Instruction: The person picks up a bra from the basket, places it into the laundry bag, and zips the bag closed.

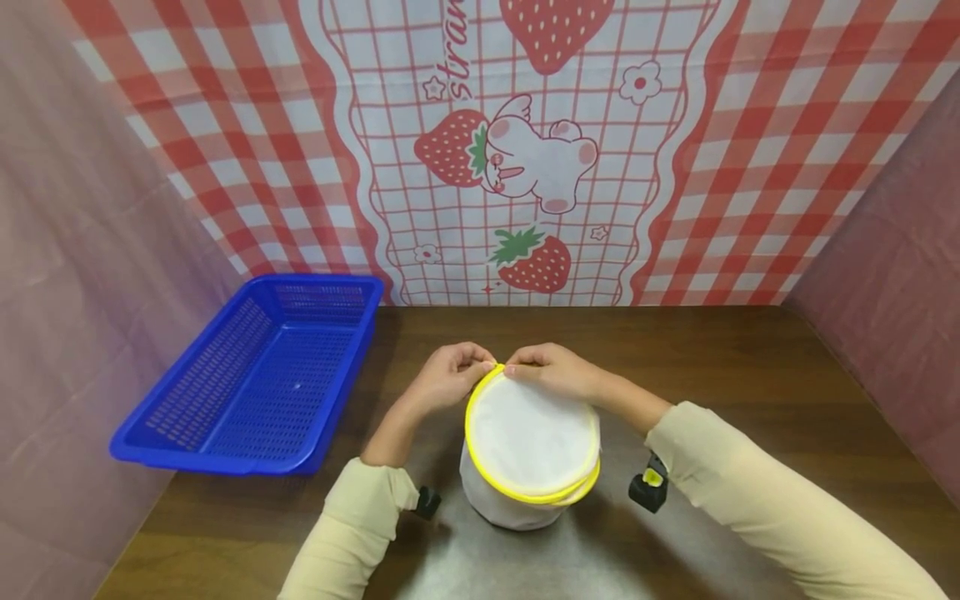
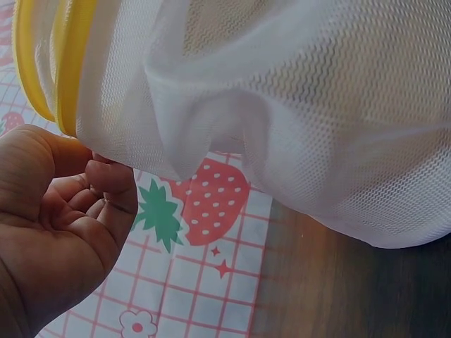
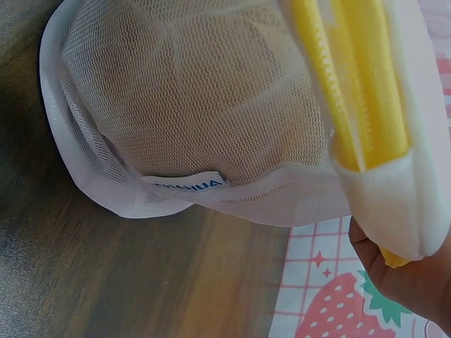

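A round white mesh laundry bag point(image 1: 532, 433) with a yellow zipper stands on the table, its flat lid lying over the top. At the far side of the rim, my left hand point(image 1: 448, 377) pinches the edge between thumb and fingers. Close beside it, my right hand point(image 1: 558, 372) pinches the same rim. The left wrist view shows the left hand point(image 2: 63, 218) holding mesh just below the yellow zipper point(image 2: 70, 70). In the right wrist view the right hand point(image 3: 405, 282) is partly hidden behind a white fabric tab point(image 3: 387, 204) at the zipper's end.
A blue plastic basket point(image 1: 330, 425) with perforated walls sits to the left on the brown wooden table point(image 1: 712, 358). Behind the table hangs a red-and-white checked strawberry cloth point(image 1: 510, 242). Pinkish drapes point(image 1: 892, 275) close off both sides.
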